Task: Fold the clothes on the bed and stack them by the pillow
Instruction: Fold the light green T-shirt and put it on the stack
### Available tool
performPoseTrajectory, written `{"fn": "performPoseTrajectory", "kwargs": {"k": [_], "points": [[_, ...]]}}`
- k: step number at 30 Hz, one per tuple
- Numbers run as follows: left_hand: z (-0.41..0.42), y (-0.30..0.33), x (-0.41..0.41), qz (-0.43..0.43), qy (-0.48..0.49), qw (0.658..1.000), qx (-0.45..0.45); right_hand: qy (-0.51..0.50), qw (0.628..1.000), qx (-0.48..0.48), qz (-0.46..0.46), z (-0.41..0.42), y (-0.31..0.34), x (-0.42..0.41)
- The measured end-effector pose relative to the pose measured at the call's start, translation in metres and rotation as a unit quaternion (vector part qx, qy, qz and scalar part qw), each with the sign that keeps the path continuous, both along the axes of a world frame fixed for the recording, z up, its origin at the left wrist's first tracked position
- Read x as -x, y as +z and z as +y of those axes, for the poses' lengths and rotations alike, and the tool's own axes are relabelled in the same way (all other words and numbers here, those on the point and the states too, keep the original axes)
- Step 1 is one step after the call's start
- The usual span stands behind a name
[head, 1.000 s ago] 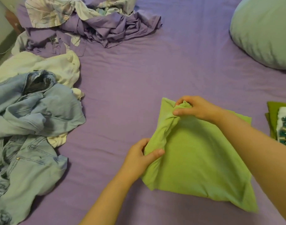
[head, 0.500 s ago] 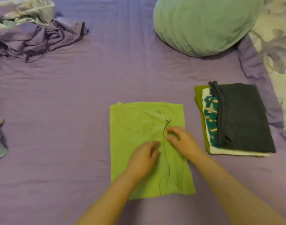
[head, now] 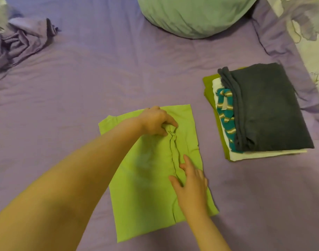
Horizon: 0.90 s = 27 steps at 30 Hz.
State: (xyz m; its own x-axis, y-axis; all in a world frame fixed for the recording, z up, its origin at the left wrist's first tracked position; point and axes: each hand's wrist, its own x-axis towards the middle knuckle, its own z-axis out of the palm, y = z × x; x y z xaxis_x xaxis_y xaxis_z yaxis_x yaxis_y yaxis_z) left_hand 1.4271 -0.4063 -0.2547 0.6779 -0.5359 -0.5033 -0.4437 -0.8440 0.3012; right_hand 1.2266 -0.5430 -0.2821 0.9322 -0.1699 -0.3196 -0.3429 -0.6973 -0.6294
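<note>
A lime-green shirt (head: 146, 187) lies folded into a tall rectangle on the purple bed sheet (head: 100, 78), with a seam ridge running down its right half. My left hand (head: 156, 122) reaches to the top of that ridge and pinches a small bunch of the fabric. My right hand (head: 190, 185) rests lower on the shirt, fingers extended along the ridge. To the right sits a stack of folded clothes (head: 263, 109): a dark grey piece on top, then teal-striped, white and olive-green ones. The pale green pillow (head: 191, 15) lies beyond, at the top.
Crumpled purple bedding (head: 19, 44) is heaped at the upper left. A white and purple floral cover (head: 307, 28) runs along the right edge. Bare sheet lies between the shirt and the pillow.
The bunched shirt now lies flat. My left hand has moved up to the top of the seam ridge and pinched it; my right hand has slid down the ridge. The view shifted right.
</note>
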Motion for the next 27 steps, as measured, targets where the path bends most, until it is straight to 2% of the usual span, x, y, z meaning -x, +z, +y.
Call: {"fn": "performPoseTrajectory", "kwargs": {"k": [4,8,14,16,20,23,25,27], "points": [[0.003,0.004,-0.004,0.029,0.002,0.999,0.026,0.013,0.999,0.033,-0.016,0.004,0.002,-0.005],[0.013,0.017,-0.006,0.139,0.107,0.974,0.141,0.037,0.996,0.054,-0.054,0.012,0.005,0.0],[0.021,0.027,-0.008,0.152,0.162,0.96,0.171,0.041,0.998,0.055,0.013,0.015,0.009,0.015],[0.021,0.029,-0.009,0.14,0.167,0.962,0.168,0.032,0.998,0.055,-0.008,0.011,0.011,0.022],[0.017,0.03,-0.011,0.11,0.183,0.957,0.195,-0.034,0.998,-0.049,0.005,0.004,0.019,0.034],[0.002,0.029,-0.014,0.066,0.181,0.961,0.2,-0.09,0.995,-0.05,-0.009,-0.008,0.02,0.037],[-0.016,0.025,-0.015,0.013,0.165,0.97,0.176,-0.118,0.992,-0.037,0.015,-0.02,0.019,0.034],[-0.036,0.016,-0.012,-0.048,0.129,0.985,0.105,-0.119,0.992,-0.018,0.037,-0.03,0.016,0.031]]}}
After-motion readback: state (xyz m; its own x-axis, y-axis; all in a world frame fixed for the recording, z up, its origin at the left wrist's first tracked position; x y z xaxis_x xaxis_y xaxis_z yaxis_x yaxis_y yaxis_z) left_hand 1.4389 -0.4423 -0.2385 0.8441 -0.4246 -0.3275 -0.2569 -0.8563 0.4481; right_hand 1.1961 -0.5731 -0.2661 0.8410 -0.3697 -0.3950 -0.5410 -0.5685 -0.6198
